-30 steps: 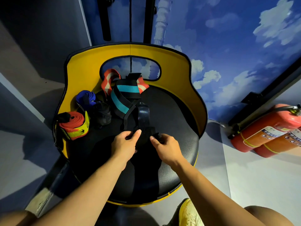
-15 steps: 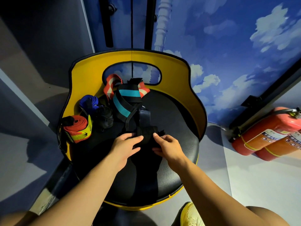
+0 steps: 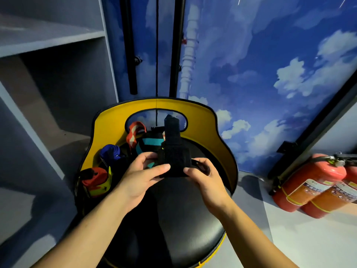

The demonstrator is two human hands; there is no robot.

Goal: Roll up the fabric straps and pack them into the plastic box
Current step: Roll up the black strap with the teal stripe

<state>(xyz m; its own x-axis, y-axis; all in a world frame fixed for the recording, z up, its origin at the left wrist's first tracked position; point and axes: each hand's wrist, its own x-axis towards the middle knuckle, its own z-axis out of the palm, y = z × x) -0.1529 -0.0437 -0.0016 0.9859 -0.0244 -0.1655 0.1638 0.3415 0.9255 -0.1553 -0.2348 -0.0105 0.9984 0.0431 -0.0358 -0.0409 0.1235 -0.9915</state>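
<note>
At the far left of the frame stands a grey shelf unit (image 3: 52, 55). Right of it, on the left part of the chair seat (image 3: 183, 219), lie a rolled red-and-yellow strap (image 3: 96, 181) and, above it, a blue strap (image 3: 110, 152); a red-and-white strap (image 3: 133, 133) and a black-and-teal strap (image 3: 149, 143) sit against the yellow backrest (image 3: 110, 120). In the middle, the left hand (image 3: 140, 176) and the right hand (image 3: 204, 176) both pinch a black strap (image 3: 172, 161) — thumbs in front, fingers curled behind — held above the seat, its free end standing upward. At lower right lie two red fire extinguishers (image 3: 309, 184) on the floor. No plastic box can be made out.
</note>
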